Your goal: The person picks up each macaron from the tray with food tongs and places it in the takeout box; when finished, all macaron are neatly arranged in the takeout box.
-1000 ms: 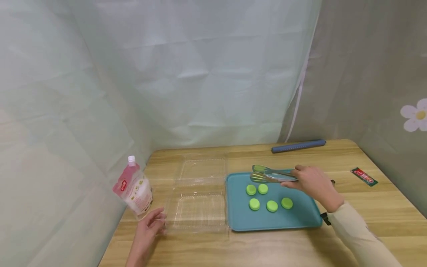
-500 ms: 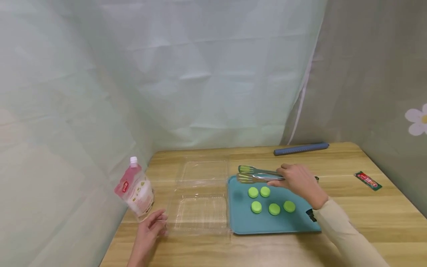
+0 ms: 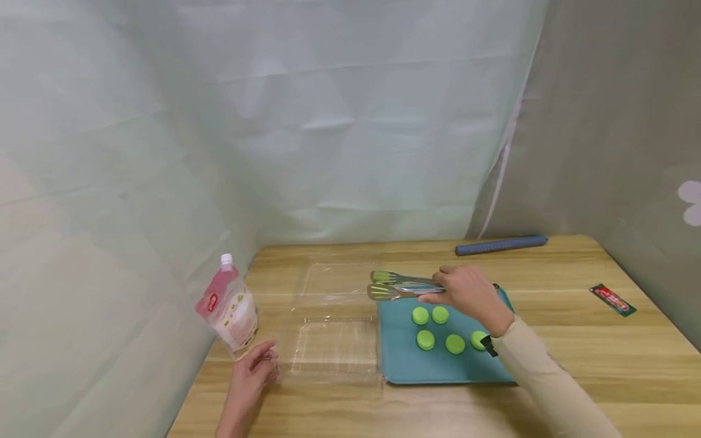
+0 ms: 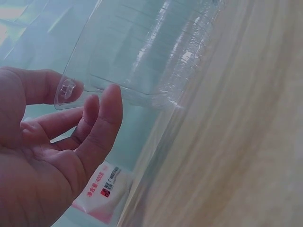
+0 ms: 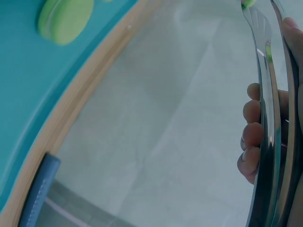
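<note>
Five macarons are being borne by the tray right of lower centre, none being seen in the lower-centre box pinched by the left hand, and tongs are being gripped by the right hand, something green at their tips.

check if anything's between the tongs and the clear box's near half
Nothing visible stands between them. The tongs, in the right hand, point at the right side of the clear box; the left hand holds its left edge, off that path.
</note>
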### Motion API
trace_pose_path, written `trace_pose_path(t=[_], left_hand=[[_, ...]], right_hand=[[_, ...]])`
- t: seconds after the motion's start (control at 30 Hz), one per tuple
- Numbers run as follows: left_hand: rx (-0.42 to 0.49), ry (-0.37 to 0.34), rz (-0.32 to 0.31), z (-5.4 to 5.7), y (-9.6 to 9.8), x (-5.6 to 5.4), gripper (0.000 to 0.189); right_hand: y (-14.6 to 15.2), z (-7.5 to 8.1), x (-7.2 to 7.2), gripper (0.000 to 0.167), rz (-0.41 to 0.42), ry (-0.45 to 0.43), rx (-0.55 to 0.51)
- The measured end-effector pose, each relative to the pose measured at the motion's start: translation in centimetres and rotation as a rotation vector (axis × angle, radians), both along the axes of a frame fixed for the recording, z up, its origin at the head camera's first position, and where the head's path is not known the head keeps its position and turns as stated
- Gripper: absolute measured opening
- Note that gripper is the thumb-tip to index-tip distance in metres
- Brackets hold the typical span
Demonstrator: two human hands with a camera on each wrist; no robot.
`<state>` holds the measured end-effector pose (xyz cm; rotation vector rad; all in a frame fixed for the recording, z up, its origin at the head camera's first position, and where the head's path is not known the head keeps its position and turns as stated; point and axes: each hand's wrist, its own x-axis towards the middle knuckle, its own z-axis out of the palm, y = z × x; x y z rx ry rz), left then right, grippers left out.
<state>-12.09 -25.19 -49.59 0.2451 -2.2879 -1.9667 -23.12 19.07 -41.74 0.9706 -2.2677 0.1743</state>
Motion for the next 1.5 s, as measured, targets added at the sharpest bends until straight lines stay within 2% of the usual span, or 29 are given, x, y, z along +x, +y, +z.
trace_pose_path(t=[0.2, 0.4, 0.73, 1.23, 1.5], left_hand=[[0.003, 0.027, -0.011, 0.2, 0.0, 0.1, 0.043], [0.022, 0.036, -0.004, 0.0, 0.2, 0.2, 0.042], [0.067, 0.061, -0.016, -0.1, 0.4, 0.4, 0.042], [0.073, -0.039, 0.052, 0.4, 0.5, 0.2, 0.045], [0.106, -0.025, 0.067, 0.3, 0.7, 0.5, 0.047]], right_hand=[[-1.9, -0.3, -0.6, 0.062, 0.051, -0.009, 0.009], [-3.8, -0.4, -1.0, 0.064, 0.079, -0.018, 0.011], [-6.4, -0.3, -1.1, 0.056, 0.114, -0.055, 0.0], [-10.3, -1.2, -1.2, 0.054, 0.139, -0.106, 0.037], [-12.2, -1.9, -1.2, 0.058, 0.168, -0.133, 0.07]])
